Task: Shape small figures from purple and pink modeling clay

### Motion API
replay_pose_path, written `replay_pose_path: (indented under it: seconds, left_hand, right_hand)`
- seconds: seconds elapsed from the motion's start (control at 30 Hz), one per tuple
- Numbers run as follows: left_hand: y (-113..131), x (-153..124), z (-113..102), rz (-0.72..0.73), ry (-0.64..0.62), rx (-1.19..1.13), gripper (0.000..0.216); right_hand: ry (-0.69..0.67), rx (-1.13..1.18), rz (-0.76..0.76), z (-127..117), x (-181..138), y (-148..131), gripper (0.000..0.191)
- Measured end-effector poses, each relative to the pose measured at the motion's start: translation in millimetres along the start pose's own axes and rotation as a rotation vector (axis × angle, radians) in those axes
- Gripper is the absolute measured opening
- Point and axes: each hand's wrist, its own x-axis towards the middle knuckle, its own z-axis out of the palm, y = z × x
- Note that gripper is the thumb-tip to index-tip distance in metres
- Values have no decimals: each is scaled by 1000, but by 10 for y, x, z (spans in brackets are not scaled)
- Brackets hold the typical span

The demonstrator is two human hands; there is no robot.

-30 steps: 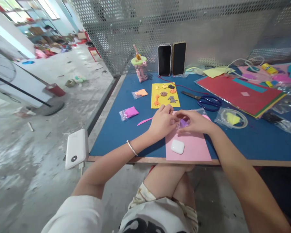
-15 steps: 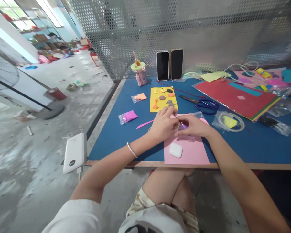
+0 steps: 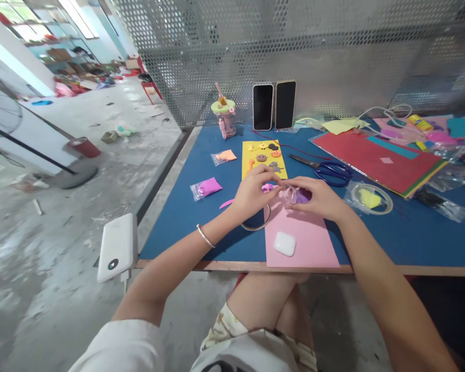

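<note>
Over the pink paper sheet (image 3: 308,240), my right hand (image 3: 320,197) grips a small clear plastic bag of purple clay (image 3: 303,195). My left hand (image 3: 253,192) is closed at the bag's open-looking end, thumb and forefinger pinching the plastic. A small magenta thing (image 3: 268,187) shows between the left fingers; I cannot make out its kind. Lower on the sheet lies a white rounded case (image 3: 284,244). Beside the left wrist is a thin ring (image 3: 256,227), partly under the hand. A pink clay knife (image 3: 227,204) pokes out behind that hand.
A yellow card (image 3: 248,157) with clay animals lies beyond my hands. Blue-handled scissors (image 3: 333,173), a coiled clear tube (image 3: 372,197) and coloured sheets (image 3: 375,155) sit right. Left are bags of pink (image 3: 208,187) and orange clay (image 3: 225,155). Two phones (image 3: 263,107) and a cup (image 3: 225,119) stand behind.
My hands have drawn slightly apart, and more of the plastic bag and the magenta thing shows between them. The ring beside my left wrist has come into view.
</note>
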Motion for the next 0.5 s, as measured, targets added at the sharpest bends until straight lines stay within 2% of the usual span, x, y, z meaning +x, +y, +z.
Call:
replay_pose_path:
  seconds: [0.1, 0.17, 0.27, 0.33, 0.43, 0.5]
  left_hand:
    - [-44, -51, -152, 10, -39, 24, 14]
    - [-83, -89, -268, 8, -150, 77, 19]
    - [-140, -171, -429, -6, -374, 234, 20]
    - [-164, -250, -500, -12, -461, 335, 27]
    - [-169, -385, -533, 17, -539, 412, 65]
    - [-158, -459, -514, 51, -592, 436, 93]
  right_hand:
    - [62, -79, 17, -33, -8, 59, 53]
    - [165, -232, 82, -53, -22, 174, 52]
    - [298, -499, 306, -72, -73, 430, 54]
    - [357, -599, 419, -84, -125, 603, 52]
    - [402, -669, 510, -126, -203, 764, 45]
    - [395, -642, 499, -184, -241, 783, 44]
